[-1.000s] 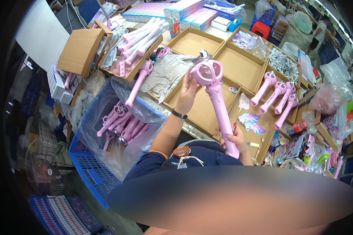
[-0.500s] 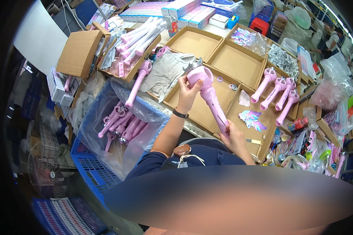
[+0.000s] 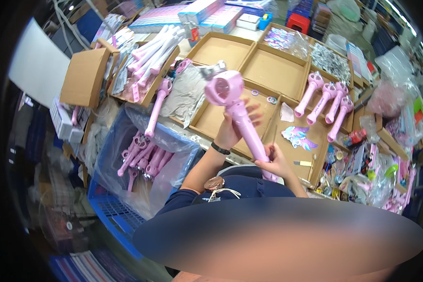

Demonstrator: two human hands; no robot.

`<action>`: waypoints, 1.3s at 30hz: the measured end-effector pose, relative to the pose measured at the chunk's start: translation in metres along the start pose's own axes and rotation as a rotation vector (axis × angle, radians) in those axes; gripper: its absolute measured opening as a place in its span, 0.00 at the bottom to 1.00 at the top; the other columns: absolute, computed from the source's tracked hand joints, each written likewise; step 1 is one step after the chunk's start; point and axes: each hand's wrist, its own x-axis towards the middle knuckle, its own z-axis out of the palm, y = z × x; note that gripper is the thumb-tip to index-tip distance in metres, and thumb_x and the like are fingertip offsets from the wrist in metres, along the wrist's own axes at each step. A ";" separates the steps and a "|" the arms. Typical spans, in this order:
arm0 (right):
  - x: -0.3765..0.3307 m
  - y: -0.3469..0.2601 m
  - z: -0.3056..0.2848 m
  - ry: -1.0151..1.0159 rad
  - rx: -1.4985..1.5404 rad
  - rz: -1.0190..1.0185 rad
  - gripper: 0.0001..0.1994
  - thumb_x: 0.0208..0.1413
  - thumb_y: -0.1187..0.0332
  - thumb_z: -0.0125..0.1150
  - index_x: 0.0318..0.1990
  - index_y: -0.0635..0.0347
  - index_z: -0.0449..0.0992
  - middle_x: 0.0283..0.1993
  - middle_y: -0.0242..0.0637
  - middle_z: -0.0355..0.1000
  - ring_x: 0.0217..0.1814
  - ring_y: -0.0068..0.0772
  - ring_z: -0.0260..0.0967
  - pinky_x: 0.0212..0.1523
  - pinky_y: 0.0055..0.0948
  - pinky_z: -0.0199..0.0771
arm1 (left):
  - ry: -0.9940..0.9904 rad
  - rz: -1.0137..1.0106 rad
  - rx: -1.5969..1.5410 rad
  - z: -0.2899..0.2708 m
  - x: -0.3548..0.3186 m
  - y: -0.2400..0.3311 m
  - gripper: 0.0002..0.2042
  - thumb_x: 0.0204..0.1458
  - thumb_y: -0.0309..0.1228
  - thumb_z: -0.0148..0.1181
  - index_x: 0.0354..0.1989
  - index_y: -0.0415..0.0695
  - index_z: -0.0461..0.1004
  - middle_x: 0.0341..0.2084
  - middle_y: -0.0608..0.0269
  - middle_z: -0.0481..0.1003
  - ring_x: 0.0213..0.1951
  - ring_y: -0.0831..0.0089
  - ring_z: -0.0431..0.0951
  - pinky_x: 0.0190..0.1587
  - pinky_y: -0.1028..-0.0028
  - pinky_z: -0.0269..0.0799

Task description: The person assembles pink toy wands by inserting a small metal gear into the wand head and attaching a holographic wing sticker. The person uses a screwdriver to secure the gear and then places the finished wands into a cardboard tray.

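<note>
A pink toy wand (image 3: 246, 123) with a wide round head and a grey piece at its tip is held at a slant before my body. My right hand (image 3: 278, 165) is closed round the lower end of its handle. Behind the handle lies my left hand (image 3: 231, 129), its fingers spread and slightly blurred on the wand's right side; its palm is partly hidden. Under the hands is a cardboard tray (image 3: 207, 120) with small rings (image 3: 271, 100). Right of them, a winged purple and blue cut-out (image 3: 300, 137) lies beside a yellow-handled tool (image 3: 303, 163).
Several pink wands (image 3: 322, 96) lie at the right. A lined blue crate (image 3: 109, 207) holds more at the left, and one wand (image 3: 159, 105) rests by the grey cloth (image 3: 183, 89). White-handled wands fill a carton (image 3: 167, 70). Silvery parts (image 3: 331, 61) fill a tray behind.
The wand has turned and shifted left, its head now nearer to me. My left hand has left the head, slid down behind the handle and spread its fingers. My right hand still grips the lower end.
</note>
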 end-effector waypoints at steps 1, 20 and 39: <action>0.006 0.005 0.000 -0.016 0.069 -0.012 0.22 0.41 0.70 0.70 0.32 0.55 0.56 0.33 0.32 0.60 0.37 0.22 0.63 0.36 0.21 0.65 | -0.105 -0.107 -0.099 0.002 -0.002 -0.002 0.39 0.46 0.55 0.55 0.62 0.51 0.46 0.48 0.57 0.66 0.49 0.63 0.69 0.50 0.62 0.66; 0.004 0.198 -0.132 0.700 -0.890 0.245 0.21 0.52 0.53 0.55 0.38 0.66 0.71 0.31 0.47 0.71 0.34 0.42 0.70 0.32 0.38 0.68 | 0.148 -0.055 0.368 -0.008 0.004 0.052 0.28 0.42 0.25 0.55 0.55 0.41 0.53 0.40 0.52 0.68 0.29 0.67 0.73 0.30 0.70 0.70; 0.049 0.100 -0.091 0.791 0.261 0.116 0.10 0.57 0.63 0.47 0.43 0.55 0.62 0.24 0.34 0.68 0.15 0.17 0.58 0.11 0.16 0.55 | -0.043 -0.203 -0.017 -0.019 0.012 0.084 0.42 0.45 0.62 0.51 0.61 0.42 0.51 0.50 0.40 0.65 0.18 0.76 0.70 0.15 0.83 0.64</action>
